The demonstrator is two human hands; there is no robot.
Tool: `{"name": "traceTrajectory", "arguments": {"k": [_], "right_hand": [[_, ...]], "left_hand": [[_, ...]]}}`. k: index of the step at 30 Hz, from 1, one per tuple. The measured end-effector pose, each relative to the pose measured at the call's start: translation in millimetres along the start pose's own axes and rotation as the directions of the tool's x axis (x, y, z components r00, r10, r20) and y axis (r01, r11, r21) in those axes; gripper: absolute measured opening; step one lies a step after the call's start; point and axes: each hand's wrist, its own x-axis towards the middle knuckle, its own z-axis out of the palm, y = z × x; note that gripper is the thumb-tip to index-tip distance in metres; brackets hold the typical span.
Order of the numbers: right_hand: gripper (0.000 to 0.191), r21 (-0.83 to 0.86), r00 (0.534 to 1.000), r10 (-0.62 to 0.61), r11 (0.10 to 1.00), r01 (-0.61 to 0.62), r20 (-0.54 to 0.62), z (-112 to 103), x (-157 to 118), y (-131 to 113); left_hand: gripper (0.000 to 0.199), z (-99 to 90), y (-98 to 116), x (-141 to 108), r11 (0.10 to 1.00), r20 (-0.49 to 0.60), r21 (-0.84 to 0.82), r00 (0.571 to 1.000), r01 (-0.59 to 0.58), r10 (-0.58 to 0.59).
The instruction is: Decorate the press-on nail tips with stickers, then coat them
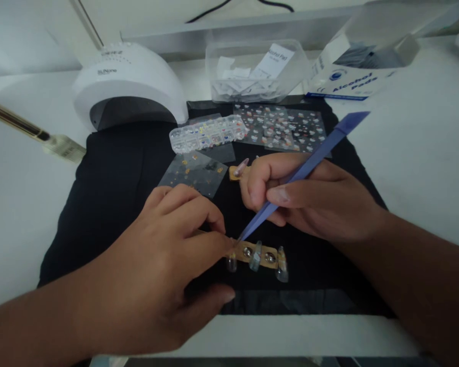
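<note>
My right hand (pixel 302 196) grips blue tweezers (pixel 309 160) like a pen, their points down at a wooden nail-tip holder (pixel 240 250). On that holder, clear false nails stand crosswise: one nail (pixel 231 262) under the tweezers' points, a second nail (pixel 256 256) in the middle and a third nail (pixel 282 265) at the right end. Round metal studs sit between them. My left hand (pixel 176 244) bends over the holder's left part, index fingertip against it and thumb held apart below. It hides that part of the holder. Whether the tweezers pinch anything is too small to tell.
Behind my hands lie sticker sheets (pixel 283 127), a clear compartment case (pixel 208 133) of small decorations and another nail holder (pixel 235 172). A white nail lamp (pixel 126 81), a plastic tub (pixel 252 86) and an alcohol pad box (pixel 359 71) stand beyond the black cloth (pixel 103 204).
</note>
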Motion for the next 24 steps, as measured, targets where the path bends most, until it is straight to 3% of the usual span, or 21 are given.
{"name": "traceTrajectory", "arguments": {"k": [5,13,24], "right_hand": [[0.005,0.014,1.000,-0.003,1.000,0.003,0.004,-2.4,0.3,0.5],[0.008,0.125,0.998,-0.051,0.991,0.045,0.045,-6.7,-5.9,0.0],[0.008,0.218,0.986,-0.166,0.961,0.167,-0.024,-4.6,-7.9,-1.5]], "left_hand": [[0.033,1.2,0.0,-1.2,1.000,-0.037,-0.010,0.999,0.001,-0.002],[0.033,0.6,-0.2,-2.4,0.999,-0.062,-0.031,0.998,-0.010,0.008],[0.032,0.5,-0.4,-0.2,1.000,0.056,-0.003,0.998,0.014,-0.014]]}}
